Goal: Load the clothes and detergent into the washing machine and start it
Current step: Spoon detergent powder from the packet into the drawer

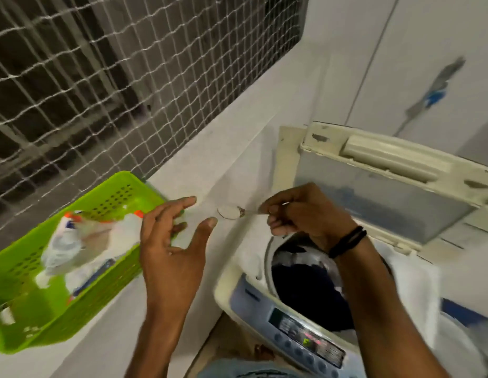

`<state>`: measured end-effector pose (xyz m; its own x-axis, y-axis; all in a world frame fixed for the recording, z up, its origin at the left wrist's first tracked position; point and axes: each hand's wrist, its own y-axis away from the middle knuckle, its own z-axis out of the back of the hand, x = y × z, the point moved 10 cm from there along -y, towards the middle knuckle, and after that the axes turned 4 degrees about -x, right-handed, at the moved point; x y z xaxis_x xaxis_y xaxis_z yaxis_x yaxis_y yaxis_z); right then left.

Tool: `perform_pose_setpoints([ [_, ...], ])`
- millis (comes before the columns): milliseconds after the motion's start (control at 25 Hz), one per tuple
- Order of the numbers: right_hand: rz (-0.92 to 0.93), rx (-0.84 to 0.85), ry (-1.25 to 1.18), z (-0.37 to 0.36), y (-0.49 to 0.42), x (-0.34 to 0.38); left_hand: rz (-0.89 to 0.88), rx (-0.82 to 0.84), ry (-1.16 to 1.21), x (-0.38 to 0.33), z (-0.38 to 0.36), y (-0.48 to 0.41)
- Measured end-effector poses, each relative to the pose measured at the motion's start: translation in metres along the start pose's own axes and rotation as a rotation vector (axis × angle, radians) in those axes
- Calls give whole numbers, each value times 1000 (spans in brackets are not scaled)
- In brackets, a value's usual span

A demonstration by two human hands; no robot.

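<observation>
Basket (106, 195) on ledge (210, 148), left of washing machine (237, 290).

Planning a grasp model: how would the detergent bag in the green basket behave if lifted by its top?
The detergent bag looks like thin crumpled plastic, so it would probably sag and fold rather than hold shape. It lies slumped in the green basket, suggesting loose contents that may shift. The glossy film could be slippery; a pinch grip seems safer. Its weight cannot be judged.

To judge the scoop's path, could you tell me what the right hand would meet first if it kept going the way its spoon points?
Probably the open left hand: the spoon in the right hand points at its fingertips, though depth is unclear.
</observation>
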<state>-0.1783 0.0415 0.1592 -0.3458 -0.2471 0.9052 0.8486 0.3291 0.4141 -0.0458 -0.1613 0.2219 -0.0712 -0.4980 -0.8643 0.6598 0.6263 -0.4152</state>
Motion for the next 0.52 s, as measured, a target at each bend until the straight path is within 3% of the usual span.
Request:
perform_pose_setpoints([
  [240, -51, -254, -39, 108, 9, -56, 60, 257, 32, 12, -112, 26],
  [520, -133, -559, -177, 223, -1, -153, 282, 551, 76, 78, -263, 59],
])
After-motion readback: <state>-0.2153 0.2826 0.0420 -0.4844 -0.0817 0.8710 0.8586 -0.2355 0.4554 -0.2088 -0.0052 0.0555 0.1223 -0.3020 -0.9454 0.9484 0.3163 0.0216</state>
